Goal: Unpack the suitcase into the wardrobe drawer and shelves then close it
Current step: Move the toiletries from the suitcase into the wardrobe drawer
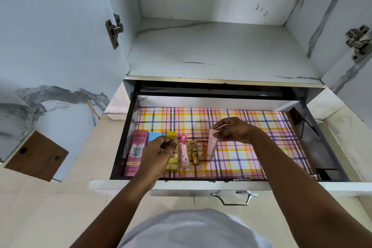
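The wardrobe drawer (211, 184) stands pulled out, lined with pink and yellow checked paper (251, 159). Along its left side lie a pink Pond's BB cream box (135, 153), a blue item (154, 137), a yellow-capped bottle (171, 165), a small pink-capped bottle (184, 155) and a gold tube (193, 152). My right hand (233, 130) pinches the top end of a pale pink tube (211, 146), whose lower end rests on the liner. My left hand (159, 154) hovers over the yellow bottle with fingers curled and nothing visibly in them. The suitcase is out of view.
Above the drawer is a bare marble-pattern shelf (211, 52). Both wardrobe doors are swung open, with hinges at the left (113, 29) and right (358, 41). A metal handle (234, 197) hangs on the drawer front. Beige floor tiles lie below.
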